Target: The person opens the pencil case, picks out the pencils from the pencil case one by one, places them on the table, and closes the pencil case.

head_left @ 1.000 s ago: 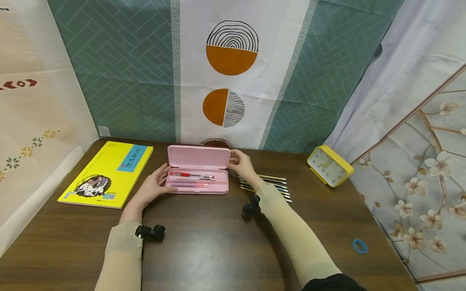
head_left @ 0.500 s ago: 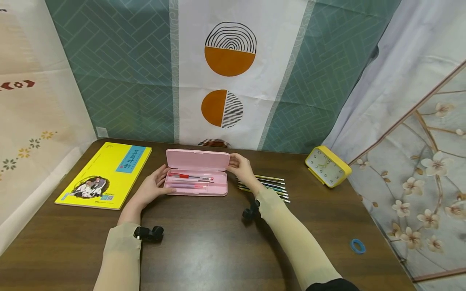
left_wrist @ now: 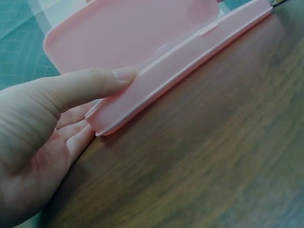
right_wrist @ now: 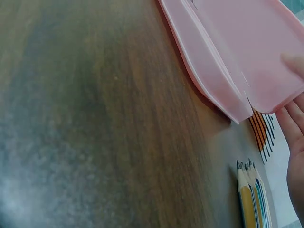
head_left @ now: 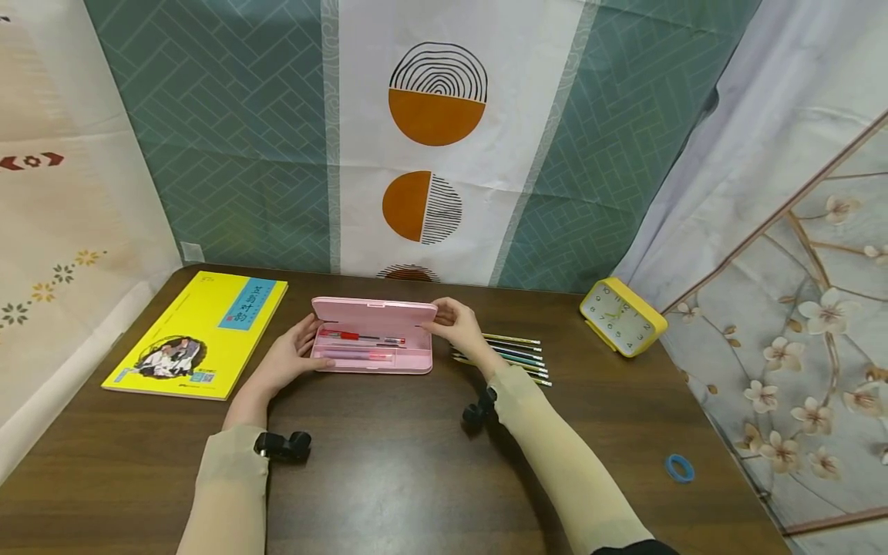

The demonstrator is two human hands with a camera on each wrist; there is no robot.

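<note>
A pink pencil case (head_left: pixel 416 362) lies on the brown table with its hinged lid (head_left: pixel 375 311) raised and tilted forward over the tray. Inside are a red pen (head_left: pixel 350 335) and a lilac pen (head_left: pixel 354 355) with an orange-pink end. My left hand (head_left: pixel 284 354) grips the case's left end, the thumb on the front rim and the fingers round the side. At the other end my right hand (head_left: pixel 458 324) pinches the lid's right edge, thumb on its inner face and fingers behind, as the right wrist view shows. Several pencils (head_left: pixel 516 356) lie beside the right hand, partly hidden by its wrist.
A yellow book (head_left: pixel 201 331) lies flat at the left. At the back right stands a yellow alarm clock (head_left: pixel 624 317), with a blue ring (head_left: pixel 680 468) nearer the right edge of the table (head_left: pixel 388 462). Patterned cloths hang behind and at both sides.
The lid's top edge has come forward and down with my right hand, so it leans further over the tray. My left hand stays on the case's left end. The view shifts slightly.
</note>
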